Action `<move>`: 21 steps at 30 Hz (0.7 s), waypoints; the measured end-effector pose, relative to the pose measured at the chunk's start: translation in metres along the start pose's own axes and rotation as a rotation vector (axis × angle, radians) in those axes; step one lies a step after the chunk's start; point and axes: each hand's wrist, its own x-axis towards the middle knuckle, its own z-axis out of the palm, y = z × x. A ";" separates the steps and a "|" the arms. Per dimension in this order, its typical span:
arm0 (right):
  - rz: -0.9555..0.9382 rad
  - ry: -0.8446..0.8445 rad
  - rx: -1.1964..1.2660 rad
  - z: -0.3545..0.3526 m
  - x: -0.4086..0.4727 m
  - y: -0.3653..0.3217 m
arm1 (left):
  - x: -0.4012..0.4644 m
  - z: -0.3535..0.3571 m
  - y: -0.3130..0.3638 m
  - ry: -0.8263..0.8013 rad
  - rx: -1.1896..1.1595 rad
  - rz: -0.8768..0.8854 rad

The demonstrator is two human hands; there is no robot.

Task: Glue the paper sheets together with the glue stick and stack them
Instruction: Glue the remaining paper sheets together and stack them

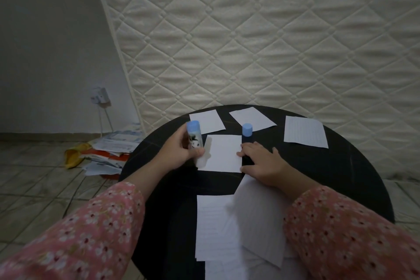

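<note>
A small white paper sheet (223, 154) lies in the middle of a round black table (341, 166). My left hand (181, 152) grips a glue stick (194, 138) with its blue end up and its pale lower end at the sheet's left edge. My right hand (263, 163) rests flat with spread fingers on the sheet's right edge. A blue cap (247, 130) stands upright just beyond my right fingers. Three more sheets lie at the back: left (206, 121), middle (252, 119) and right (304, 132). Larger sheets (213, 227) overlap near me, one (261, 223) under my right wrist.
A quilted white mattress (250, 41) leans upright right behind the table. On the tiled floor to the left lies a messy pile of papers (109, 150). A wall socket with a plug and cable (100, 95) is above that pile.
</note>
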 end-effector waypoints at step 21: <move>0.043 0.010 -0.087 -0.003 0.006 0.009 | 0.051 0.071 0.033 0.208 0.025 0.016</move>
